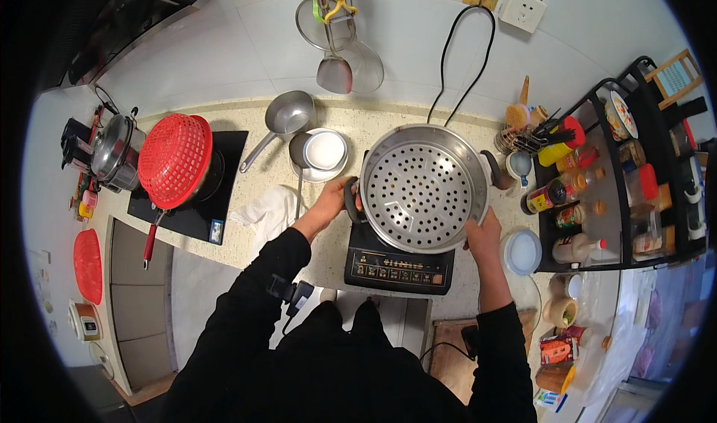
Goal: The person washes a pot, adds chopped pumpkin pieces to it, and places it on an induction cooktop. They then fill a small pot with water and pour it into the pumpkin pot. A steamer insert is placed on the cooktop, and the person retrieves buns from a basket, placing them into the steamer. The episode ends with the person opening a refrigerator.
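Note:
A stainless-steel steamer tier (417, 196) with a perforated base sits over a black induction cooker (397, 269), whose control panel faces me. My left hand (329, 202) is at the steamer's left black handle (352, 200), fingers around it. On the lower right, my right hand (483, 233) pinches the steamer's metal rim, thumb on the inner side; the right black handle (490, 168) is free. I cannot tell whether the steamer rests on a pot beneath or is slightly raised. Left of it stand a white bowl (325, 150) and a ladle (299, 148).
A steel saucepan (290, 115) and a white cloth (269, 213) lie to the left. Farther left, a red plastic colander (175, 161) covers a pan on a black hob (227, 171). At right are a pale blue lid (522, 252) and a black rack (622, 199) of bottles.

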Tool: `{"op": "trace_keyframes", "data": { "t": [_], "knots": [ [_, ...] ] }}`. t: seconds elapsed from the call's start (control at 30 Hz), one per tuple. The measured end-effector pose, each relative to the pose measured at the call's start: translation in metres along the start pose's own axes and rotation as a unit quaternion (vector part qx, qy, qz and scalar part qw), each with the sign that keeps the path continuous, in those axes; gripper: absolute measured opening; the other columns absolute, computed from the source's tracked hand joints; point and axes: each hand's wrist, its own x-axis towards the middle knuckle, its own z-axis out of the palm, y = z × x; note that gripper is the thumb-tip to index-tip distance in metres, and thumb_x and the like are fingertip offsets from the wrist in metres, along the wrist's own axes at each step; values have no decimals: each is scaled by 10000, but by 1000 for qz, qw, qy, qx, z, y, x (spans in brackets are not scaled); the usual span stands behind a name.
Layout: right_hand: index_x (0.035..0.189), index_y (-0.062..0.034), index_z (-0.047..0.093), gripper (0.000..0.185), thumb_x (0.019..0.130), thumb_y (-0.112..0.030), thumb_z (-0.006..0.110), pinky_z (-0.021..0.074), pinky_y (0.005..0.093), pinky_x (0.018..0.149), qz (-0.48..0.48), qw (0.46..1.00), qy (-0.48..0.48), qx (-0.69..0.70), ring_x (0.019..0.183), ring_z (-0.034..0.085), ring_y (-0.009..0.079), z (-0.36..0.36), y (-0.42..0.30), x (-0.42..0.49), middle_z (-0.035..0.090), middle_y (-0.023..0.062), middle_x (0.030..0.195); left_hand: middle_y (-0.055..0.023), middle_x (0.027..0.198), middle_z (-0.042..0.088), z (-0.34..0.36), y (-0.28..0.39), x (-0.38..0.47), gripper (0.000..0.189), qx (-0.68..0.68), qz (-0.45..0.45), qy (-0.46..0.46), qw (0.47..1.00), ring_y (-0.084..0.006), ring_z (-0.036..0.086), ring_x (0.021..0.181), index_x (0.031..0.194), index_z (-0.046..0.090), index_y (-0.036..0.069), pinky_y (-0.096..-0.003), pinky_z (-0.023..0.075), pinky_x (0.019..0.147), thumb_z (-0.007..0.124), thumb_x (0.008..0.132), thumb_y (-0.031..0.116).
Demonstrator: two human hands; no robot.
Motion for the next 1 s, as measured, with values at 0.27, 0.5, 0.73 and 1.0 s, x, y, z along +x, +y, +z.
{"op": "trace_keyframes", "data": {
  "t": [0.27, 0.5, 0.73, 1.0],
  "knots": [
    [1130, -12, 574, 307, 908, -223, 565, 436, 251, 447, 44, 987, -51, 148, 493, 570, 142, -7, 11, -13, 605, 76, 692, -39, 825, 638, 2, 1, -3, 232, 1, -1, 17, 1000, -133, 617, 729, 1094, 572, 42, -286, 515, 673, 478, 985, 224],
    [1206, 22, 555, 469, 890, -314, 637, 470, 257, 514, 115, 990, 46, -67, 592, 615, 142, -22, 133, -61, 620, 73, 731, -63, 980, 661, -3, -11, -44, 351, -4, -18, 99, 995, -147, 638, 827, 1243, 551, 31, -293, 517, 745, 539, 954, 229],
    [1246, 7, 543, 602, 838, -408, 694, 498, 351, 748, 306, 950, -35, 56, 876, 605, 185, 12, 194, -114, 637, 75, 989, -117, 1065, 660, -43, -33, -119, 381, -12, -118, 28, 993, -159, 649, 880, 1269, 522, 0, -269, 510, 782, 551, 930, 169],
    [1124, -33, 602, 452, 854, -387, 679, 510, 285, 621, 326, 941, -18, 89, 879, 609, 154, 35, 170, -123, 651, 53, 989, -129, 1026, 673, -87, -60, -184, 346, -50, -160, 86, 982, -167, 658, 855, 1225, 556, -6, -272, 521, 764, 563, 911, 140]
  ]
}}
